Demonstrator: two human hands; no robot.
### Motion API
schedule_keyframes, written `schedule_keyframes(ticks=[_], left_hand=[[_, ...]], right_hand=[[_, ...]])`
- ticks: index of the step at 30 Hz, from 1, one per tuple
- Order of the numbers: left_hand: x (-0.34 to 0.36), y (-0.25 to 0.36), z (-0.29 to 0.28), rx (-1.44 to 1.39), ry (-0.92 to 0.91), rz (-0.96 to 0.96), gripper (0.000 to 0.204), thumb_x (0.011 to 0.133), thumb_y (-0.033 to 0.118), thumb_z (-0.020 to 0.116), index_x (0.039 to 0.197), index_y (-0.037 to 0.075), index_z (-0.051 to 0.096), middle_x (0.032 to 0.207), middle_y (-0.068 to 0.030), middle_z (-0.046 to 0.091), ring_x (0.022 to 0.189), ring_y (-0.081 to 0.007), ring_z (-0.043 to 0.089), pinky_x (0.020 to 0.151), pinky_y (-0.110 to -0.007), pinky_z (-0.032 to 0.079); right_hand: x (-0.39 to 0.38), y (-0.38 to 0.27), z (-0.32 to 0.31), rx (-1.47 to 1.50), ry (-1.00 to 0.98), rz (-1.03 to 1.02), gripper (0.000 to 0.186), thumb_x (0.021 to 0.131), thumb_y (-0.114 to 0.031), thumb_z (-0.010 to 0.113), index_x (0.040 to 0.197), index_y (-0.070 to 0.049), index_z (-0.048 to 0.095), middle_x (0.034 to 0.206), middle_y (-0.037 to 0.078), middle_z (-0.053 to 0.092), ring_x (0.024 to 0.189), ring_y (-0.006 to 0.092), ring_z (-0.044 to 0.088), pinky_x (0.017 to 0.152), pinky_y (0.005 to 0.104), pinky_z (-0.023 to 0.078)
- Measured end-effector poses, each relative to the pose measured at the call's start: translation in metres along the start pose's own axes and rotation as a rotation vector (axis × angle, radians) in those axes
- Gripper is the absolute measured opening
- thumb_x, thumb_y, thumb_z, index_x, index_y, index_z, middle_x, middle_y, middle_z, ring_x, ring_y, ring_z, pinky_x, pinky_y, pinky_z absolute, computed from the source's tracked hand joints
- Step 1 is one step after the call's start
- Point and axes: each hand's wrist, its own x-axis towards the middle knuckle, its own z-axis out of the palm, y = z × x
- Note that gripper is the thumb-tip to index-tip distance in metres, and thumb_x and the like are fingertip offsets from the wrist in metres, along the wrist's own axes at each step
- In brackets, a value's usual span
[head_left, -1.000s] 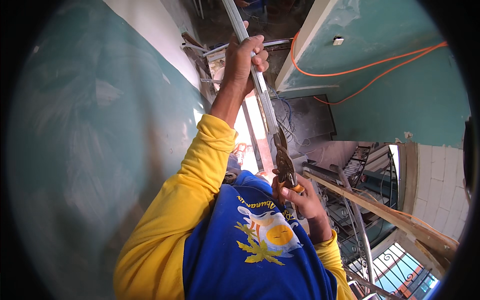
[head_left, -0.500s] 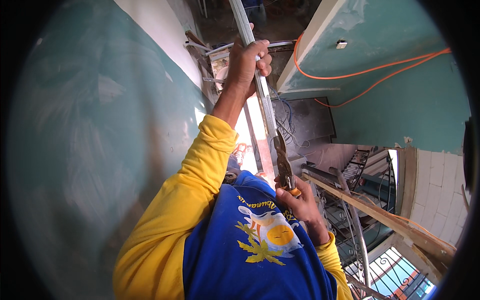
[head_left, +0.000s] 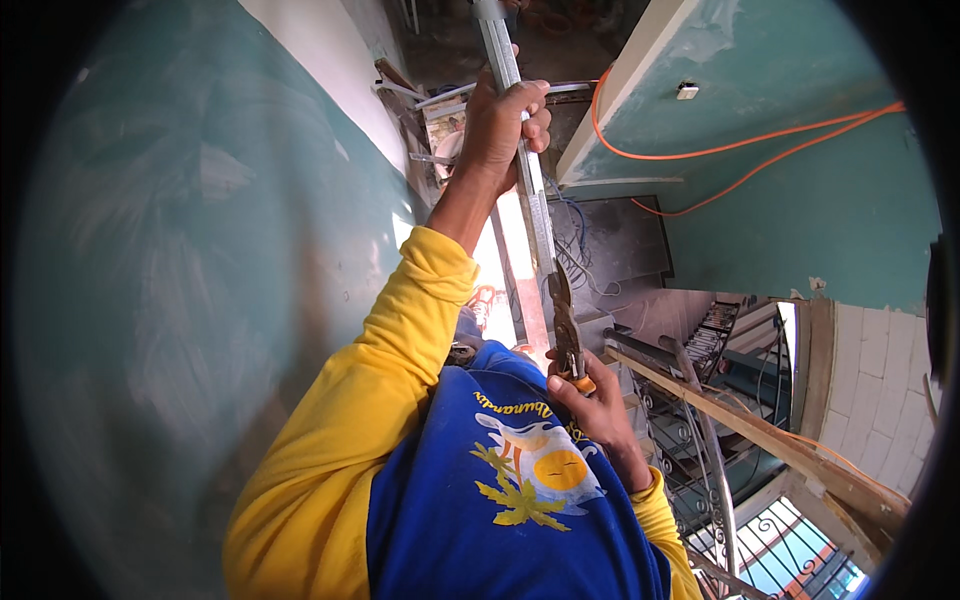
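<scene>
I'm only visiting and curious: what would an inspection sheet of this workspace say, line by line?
Surface: flat dark grey surface lower down; no workbench seen under the work.
Job's things: long silver metal strip; dark metal snips with orange handles, their blades at the strip's near end. Whether they are cutting: cannot tell.
Clutter: narrow pale strips beyond the left hand.
Hands: left closed around the strip; right hand around the snips' handles.
Cables: bright orange cable looped at right; thin tangled blue and pale ones lower down.
Surroundings: patchy green painted wall; long brown wooden beam; grey metal railing.
</scene>
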Motion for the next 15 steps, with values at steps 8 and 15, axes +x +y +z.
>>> schedule_keyframes(ticks=[8, 15], left_hand=[[-0.0001, -0.0022, -0.0019, -0.050, 0.013, 0.017, 0.072, 0.090, 0.006, 0.067, 0.153, 0.015, 0.034, 0.079, -0.0018, 0.049, 0.053, -0.0079, 0.049, 0.047, -0.026, 0.045], [-0.0016, -0.0030, -0.0034, -0.036, 0.019, 0.031, 0.073, 0.090, 0.007, 0.067, 0.154, 0.014, 0.034, 0.078, -0.0015, 0.048, 0.053, -0.0079, 0.049, 0.047, -0.026, 0.044]], right_hand=[[0.0009, -0.0038, -0.0022, 0.015, -0.024, -0.008, 0.041, 0.098, -0.022, 0.075, 0.131, 0.001, 0.063, 0.097, 0.001, 0.066, 0.088, 0.0101, 0.061, 0.081, 0.0272, 0.050], [0.0021, -0.0021, -0.0025, 0.030, -0.030, 0.014, 0.040, 0.098, -0.023, 0.075, 0.128, 0.001, 0.064, 0.096, 0.001, 0.066, 0.087, 0.0102, 0.061, 0.080, 0.0274, 0.050]])
